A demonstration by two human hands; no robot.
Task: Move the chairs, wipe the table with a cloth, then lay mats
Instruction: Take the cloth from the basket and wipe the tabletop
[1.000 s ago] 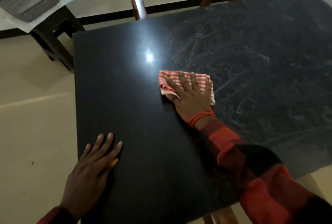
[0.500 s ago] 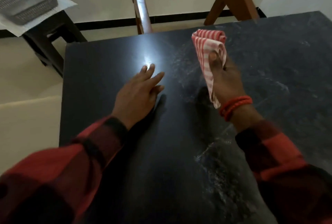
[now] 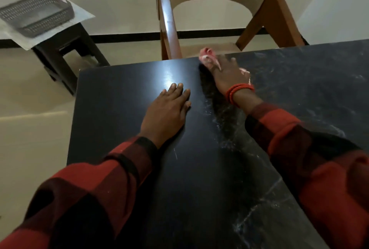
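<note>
Cloth [image 3: 207, 58] under right hand [image 3: 227, 75] grip, table [image 3: 119, 89] far edge.

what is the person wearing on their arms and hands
Both arms are in long sleeves with a red and black check pattern, the left sleeve and the right sleeve alike, each reaching the wrist. The right wrist carries a band of orange-red thread wound round several times. The left hand and right hand are bare: no gloves, and no rings that I can make out.

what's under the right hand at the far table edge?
The red-and-white cloth, bunched, pressed to the table by the right hand. Only its ends show past the fingers and near the wrist; the rest is covered.
</note>
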